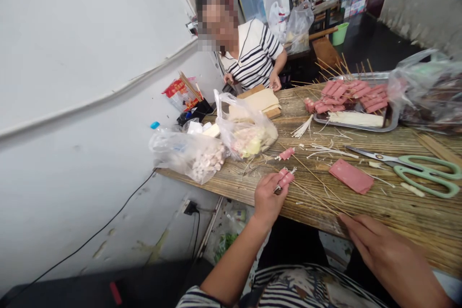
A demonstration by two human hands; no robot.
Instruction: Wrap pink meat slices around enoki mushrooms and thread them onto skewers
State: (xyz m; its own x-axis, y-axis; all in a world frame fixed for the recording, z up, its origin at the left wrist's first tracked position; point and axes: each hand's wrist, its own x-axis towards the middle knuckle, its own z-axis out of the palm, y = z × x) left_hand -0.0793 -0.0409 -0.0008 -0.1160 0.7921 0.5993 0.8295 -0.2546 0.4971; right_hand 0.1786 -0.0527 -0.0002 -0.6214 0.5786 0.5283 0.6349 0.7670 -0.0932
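Note:
Near the table's front edge, my left hand [267, 197] is closed around a pink ham roll [286, 178] with white enoki mushroom ends poking out. Thin bamboo skewers [315, 198] run from that roll to my right hand [378, 238], whose fingers pinch their far ends. Another skewered ham roll [287, 154] lies just beyond my left hand. To the right are a stack of pink ham slices [351, 176] and green-handled scissors [407, 161] with blades apart. Loose enoki strands [330, 150] are strewn between.
A metal tray [388, 127] of skewered rolls stands at the back right, beside a filled plastic bag [429, 91]. Two clear bags of food, one a tied bag [249, 134], sit at the left. Across the table, a person [252, 57] handles pale sheets [258, 103].

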